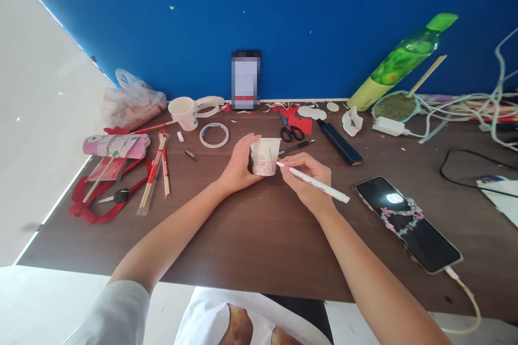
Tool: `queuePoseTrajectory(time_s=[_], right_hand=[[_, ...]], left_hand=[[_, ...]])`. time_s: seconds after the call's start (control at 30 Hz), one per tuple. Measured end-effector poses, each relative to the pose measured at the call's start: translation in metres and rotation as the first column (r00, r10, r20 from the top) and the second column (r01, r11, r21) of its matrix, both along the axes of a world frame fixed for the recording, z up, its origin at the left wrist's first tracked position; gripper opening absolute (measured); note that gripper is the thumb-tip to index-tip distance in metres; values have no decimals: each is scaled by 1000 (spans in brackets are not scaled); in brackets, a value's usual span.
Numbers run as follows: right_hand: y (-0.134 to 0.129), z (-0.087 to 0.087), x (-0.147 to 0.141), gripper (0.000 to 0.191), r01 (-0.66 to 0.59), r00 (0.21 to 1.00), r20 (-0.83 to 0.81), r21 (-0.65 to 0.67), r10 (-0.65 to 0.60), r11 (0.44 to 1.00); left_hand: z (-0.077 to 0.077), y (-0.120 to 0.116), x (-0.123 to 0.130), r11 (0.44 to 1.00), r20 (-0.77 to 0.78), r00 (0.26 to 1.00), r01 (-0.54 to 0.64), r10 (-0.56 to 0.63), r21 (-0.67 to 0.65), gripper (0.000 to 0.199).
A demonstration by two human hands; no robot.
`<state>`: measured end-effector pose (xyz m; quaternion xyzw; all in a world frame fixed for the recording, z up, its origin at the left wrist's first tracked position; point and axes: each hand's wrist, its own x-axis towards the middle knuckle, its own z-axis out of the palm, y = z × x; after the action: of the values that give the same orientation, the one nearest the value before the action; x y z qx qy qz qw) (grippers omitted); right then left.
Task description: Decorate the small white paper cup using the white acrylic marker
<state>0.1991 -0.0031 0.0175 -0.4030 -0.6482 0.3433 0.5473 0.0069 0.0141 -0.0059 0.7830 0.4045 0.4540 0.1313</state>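
Blue partition behind, dark wood-grain desk in front; upright phone leaning on the partition = reference for all positions. Paper cup is nearer the wearer than that phone and slightly right of it, mouth up, roughly vertical; can't tell if its base is on the desk. Looks: white body, plain pale rim, sides tapering to the base. Lower half carries pink outlines, rounded and overlapping like scales or petals. Small dark script above them, too small to read; thin greyish-brown vertical mark to its right, green patch by the fingers. Left hand grips the cup from its left side, thumb low, fingers up by the rim. Right hand pinches a marker like a pen: white barrel, dark "Acrylic" lettering, pink near the tip. Tip is at the cup's right side, contact unclear. Scissors right of the upright phone, tape roll left and nearer the wearer.
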Motion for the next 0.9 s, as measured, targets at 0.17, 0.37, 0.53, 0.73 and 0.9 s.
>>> queuePoseTrajectory(time_s=[0.17,0.37,0.53,0.73,0.9], right_hand=[[1,2,0,6,7,1000,-6,-29,-7,1000],[2,0,0,7,-7,1000,-30,-45,6,999],[1,2,-1,10,-25,998,-60,-69,21,997],[3,-1,1,14,-68,989,-140,-116,51,991],[9,-12,5,16,-12,975,-220,-185,-30,983]], left_hand=[[-1,0,0,1000,3,1000,-8,8,6,84],[-1,1,-1,1000,-14,1000,-1,1,-22,86],[-1,1,-2,999,-9,1000,-2,2,-39,85],[0,-1,-2,996,-6,1000,-8,8,-91,88],[-3,0,-2,989,10,1000,11,-10,-150,96]])
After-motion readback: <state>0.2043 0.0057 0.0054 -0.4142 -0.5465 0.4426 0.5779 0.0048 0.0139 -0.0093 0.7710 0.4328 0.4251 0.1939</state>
